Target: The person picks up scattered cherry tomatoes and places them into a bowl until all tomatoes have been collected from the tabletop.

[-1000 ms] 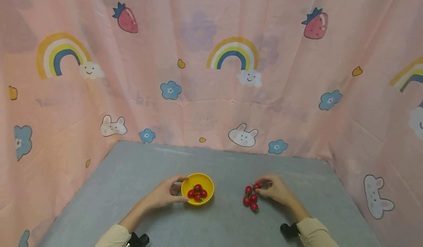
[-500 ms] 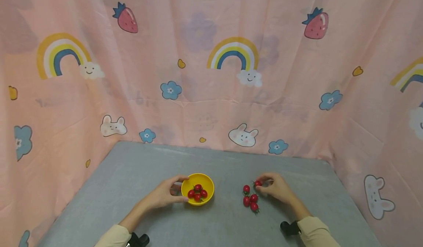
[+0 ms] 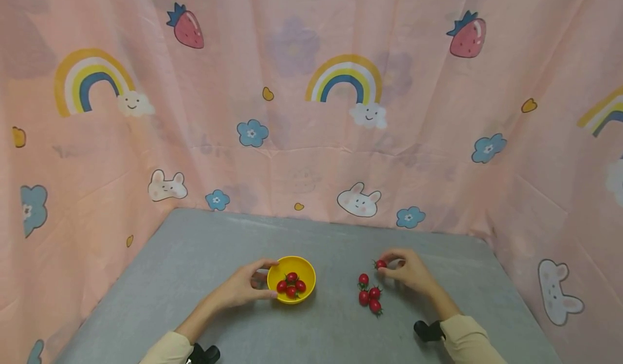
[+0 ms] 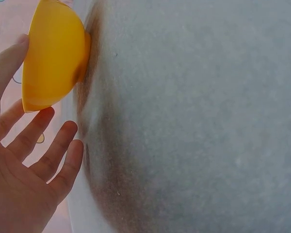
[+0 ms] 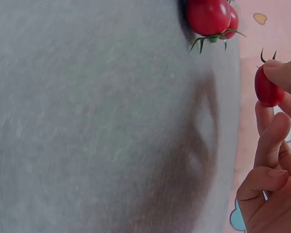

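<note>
- left of lower centre, the left hand (image 3: pixel 243 285) holds the yellow bowl (image 3: pixel 299 266) by its rim, thumb and fingers widely parted; four tomatoes (image 3: pixel 291 291) sit inside
- right of lower centre, four loose tomatoes (image 3: pixel 374 292)
- just above them, one tomato (image 3: pixel 380 265) (likely light, firm, slick, bruisable; best gripped by its sides), narrowly pinched by the right hand (image 3: pixel 410 271)

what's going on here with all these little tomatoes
A person is handling small red tomatoes at a grey table with both hands. The left hand holds a yellow bowl by its side, with four tomatoes inside. The right hand pinches a single tomato between thumb and fingers, apart from the others. Four loose tomatoes lie on the table between the bowl and the right hand.
</note>
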`<act>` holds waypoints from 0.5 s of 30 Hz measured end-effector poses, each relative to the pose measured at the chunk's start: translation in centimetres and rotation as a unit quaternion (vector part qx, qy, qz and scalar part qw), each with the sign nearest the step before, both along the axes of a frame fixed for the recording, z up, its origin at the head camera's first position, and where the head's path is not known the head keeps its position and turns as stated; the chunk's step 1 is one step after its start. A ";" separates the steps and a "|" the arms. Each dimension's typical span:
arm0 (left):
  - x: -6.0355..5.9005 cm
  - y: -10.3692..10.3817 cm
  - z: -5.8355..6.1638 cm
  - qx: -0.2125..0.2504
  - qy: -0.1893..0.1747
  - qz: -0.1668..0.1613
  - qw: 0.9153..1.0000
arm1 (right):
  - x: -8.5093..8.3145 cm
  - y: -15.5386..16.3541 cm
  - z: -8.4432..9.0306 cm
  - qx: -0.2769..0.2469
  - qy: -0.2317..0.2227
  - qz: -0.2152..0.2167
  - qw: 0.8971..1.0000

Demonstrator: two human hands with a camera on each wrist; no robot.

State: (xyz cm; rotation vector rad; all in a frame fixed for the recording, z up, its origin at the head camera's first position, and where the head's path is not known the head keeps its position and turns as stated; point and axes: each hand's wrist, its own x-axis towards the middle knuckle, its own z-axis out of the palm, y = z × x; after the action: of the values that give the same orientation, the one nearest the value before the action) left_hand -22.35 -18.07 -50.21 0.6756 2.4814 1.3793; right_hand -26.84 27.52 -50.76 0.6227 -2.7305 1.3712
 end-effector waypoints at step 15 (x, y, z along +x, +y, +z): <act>-0.1 0.1 0.0 -0.001 0.000 0.001 1.000 | 0.5 -2.1 0.9 -0.025 -0.015 0.024 0.999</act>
State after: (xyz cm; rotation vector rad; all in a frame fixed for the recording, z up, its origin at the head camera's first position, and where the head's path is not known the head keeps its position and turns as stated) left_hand -22.41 -18.02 -50.19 0.6733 2.4843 1.3785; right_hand -26.32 25.44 -49.82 0.6746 -2.7121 1.4647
